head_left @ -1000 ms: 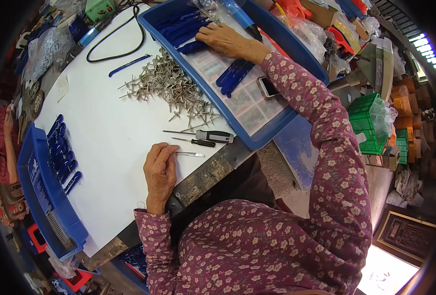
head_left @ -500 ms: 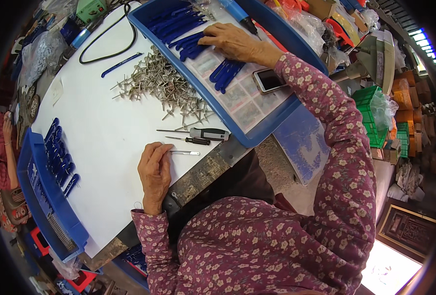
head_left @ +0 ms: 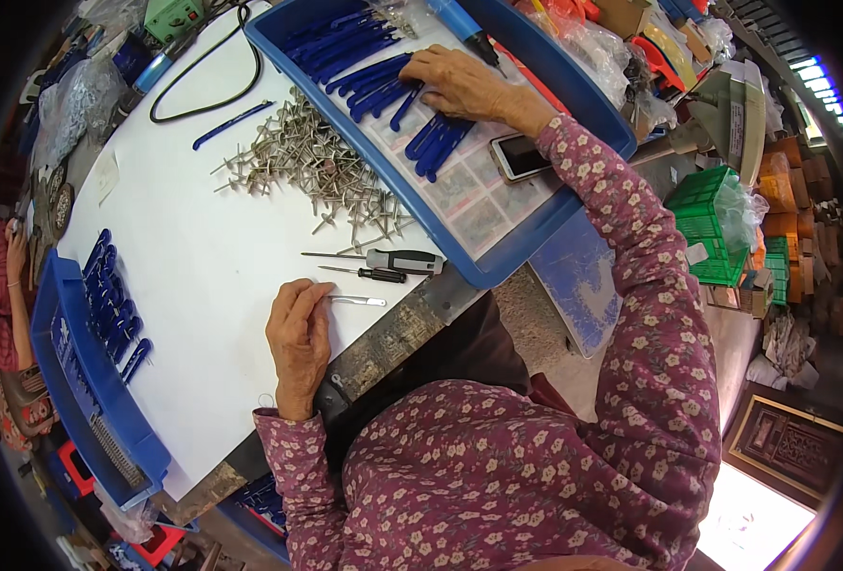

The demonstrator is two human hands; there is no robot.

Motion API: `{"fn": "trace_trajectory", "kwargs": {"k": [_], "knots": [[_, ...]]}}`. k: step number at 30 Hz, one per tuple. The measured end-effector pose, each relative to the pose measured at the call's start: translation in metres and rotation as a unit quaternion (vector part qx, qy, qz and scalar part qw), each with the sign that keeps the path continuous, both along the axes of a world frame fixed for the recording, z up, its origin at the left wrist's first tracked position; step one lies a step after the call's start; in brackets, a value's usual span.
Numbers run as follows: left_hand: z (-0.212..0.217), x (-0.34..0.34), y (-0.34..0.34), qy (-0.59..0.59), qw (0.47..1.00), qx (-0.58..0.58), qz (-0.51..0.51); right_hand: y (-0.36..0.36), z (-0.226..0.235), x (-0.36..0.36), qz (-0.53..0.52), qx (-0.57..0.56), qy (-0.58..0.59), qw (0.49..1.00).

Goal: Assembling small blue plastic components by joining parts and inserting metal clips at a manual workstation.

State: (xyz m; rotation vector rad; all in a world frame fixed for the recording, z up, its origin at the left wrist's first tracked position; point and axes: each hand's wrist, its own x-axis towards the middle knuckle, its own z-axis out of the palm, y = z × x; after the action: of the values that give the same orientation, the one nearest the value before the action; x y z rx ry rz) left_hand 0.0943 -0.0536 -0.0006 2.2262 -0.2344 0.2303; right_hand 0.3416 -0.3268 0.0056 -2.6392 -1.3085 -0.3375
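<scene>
On the white worktop (head_left: 222,352), my left hand (head_left: 298,333) pinches one end of a thin silver metal strip (head_left: 357,301) near the front edge. My right hand (head_left: 464,84) reaches over the blue tray (head_left: 483,274) at the upper right, fingers curled. From under its fingertips a slim blue plastic piece (head_left: 403,111) slants out, apart from the row beside it. Several more slim blue pieces (head_left: 336,52) lie in rows in that tray, and a small bunch (head_left: 438,146) rests below my right hand.
Two screwdrivers, one grey and black (head_left: 404,261), one black (head_left: 382,275), lie beyond the strip. A heap of silver metal cross-shaped parts (head_left: 307,157) spreads beside the tray. A phone (head_left: 520,155) rests in the tray. Another blue tray (head_left: 98,419) stands left.
My right hand has shifted slightly to the right, and one slim blue piece now sticks out below its fingers, turned away from the row. My left hand stays on the strip.
</scene>
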Motion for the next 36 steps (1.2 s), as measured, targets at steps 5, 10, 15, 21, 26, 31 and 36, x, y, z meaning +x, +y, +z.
{"fn": "trace_trajectory", "kwargs": {"k": [5, 10, 15, 21, 26, 31, 36], "knots": [[0.001, -0.001, 0.001, 0.010, 1.000, 0.005, 0.002, 0.003, 0.009, -0.003, -0.003, -0.004, 0.040, 0.999], [-0.001, 0.000, 0.001, -0.009, 1.000, 0.018, -0.006, -0.001, 0.003, -0.004, -0.011, 0.026, 0.060, 0.998], [-0.003, 0.000, 0.001, -0.008, 1.000, 0.011, -0.004, 0.001, 0.007, -0.003, -0.003, -0.002, 0.077, 0.997], [-0.001, -0.001, 0.000, 0.002, 1.000, 0.007, 0.000, 0.006, 0.003, -0.002, -0.004, -0.006, 0.073, 0.997], [-0.002, -0.001, 0.000, 0.006, 1.000, 0.004, 0.006, 0.011, 0.001, 0.000, -0.001, -0.001, 0.086, 0.996], [-0.002, 0.000, 0.000, -0.002, 1.000, 0.005, 0.000, 0.010, -0.002, -0.003, 0.015, 0.021, 0.051, 0.998], [-0.001, -0.001, 0.001, 0.000, 1.000, 0.014, 0.001, 0.014, 0.014, -0.014, -0.006, -0.052, 0.077, 0.996]]}}
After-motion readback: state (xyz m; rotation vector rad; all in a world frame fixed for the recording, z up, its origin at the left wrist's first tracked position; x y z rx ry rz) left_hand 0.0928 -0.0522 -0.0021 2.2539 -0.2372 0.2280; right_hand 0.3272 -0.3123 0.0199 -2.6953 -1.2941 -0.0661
